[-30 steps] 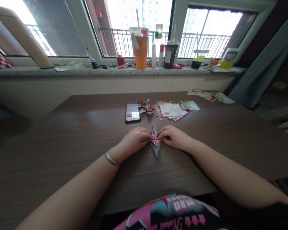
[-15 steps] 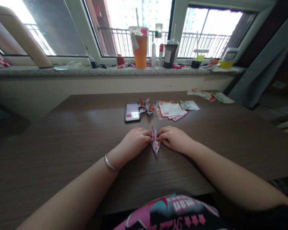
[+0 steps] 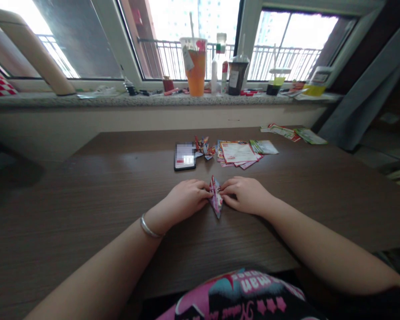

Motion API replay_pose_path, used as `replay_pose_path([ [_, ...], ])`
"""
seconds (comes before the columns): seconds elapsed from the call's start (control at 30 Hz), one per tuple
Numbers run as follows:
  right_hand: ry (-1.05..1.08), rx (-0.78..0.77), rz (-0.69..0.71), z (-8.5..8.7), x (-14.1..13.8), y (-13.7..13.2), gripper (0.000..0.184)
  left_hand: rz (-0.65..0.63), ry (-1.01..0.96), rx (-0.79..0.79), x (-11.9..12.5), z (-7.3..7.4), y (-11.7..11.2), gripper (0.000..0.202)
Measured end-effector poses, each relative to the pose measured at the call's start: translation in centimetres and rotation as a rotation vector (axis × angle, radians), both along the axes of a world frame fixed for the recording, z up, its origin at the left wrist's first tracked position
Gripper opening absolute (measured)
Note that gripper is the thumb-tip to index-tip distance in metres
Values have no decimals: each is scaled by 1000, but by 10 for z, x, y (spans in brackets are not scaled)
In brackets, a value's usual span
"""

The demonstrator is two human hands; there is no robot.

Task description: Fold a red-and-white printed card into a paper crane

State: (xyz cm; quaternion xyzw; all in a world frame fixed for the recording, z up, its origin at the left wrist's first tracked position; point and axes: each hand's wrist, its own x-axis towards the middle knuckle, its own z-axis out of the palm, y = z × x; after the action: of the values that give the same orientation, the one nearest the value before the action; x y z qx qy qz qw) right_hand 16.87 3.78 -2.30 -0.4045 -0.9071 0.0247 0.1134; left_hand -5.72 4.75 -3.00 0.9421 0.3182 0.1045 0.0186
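Between my hands on the brown table lies a small folded paper, a narrow pink and multicoloured diamond with its points away from and toward me. My left hand pinches its left edge with thumb and fingertips. From the other side, my right hand has its thumb and index fingertips closed on the right edge. A silver bangle circles my left wrist. Beyond the hands are several small folded paper pieces, beside a phone whose screen is blurred out.
A stack of printed paper sheets lies past my right hand, with greenish sheets beside it. More leaflets are at the table's far right. On the granite sill stand an orange drink cup, a dark cup and bottles.
My right thumb and fingers have shifted slightly to the right along the folded paper's edge. The left hand and the paper stay nearly in place.
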Motion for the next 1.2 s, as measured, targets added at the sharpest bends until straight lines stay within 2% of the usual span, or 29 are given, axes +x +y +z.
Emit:
replay_pose_path([
  [0.23,-41,16,-35,1,-2,-1,28,22,32,-60,3,9,-3,26],
  [0.47,-109,68,-65,-1,-5,-8,25,-13,-19,-145,0,12,-1,27],
  [0.6,-99,54,-67,-1,-6,-10,26,-1,-25,-114,-1,7,-1,24],
  [0.77,-82,59,-72,-1,-8,-9,36,-33,-43,-39,2,4,-1,21],
  [0.9,-88,71,-21,-2,-5,-4,45,-66,-80,-5,6,3,-1,20],
  [1.2,-82,11,22,-25,4,11,48,-25,-54,24,5,-4,-3,20],
])
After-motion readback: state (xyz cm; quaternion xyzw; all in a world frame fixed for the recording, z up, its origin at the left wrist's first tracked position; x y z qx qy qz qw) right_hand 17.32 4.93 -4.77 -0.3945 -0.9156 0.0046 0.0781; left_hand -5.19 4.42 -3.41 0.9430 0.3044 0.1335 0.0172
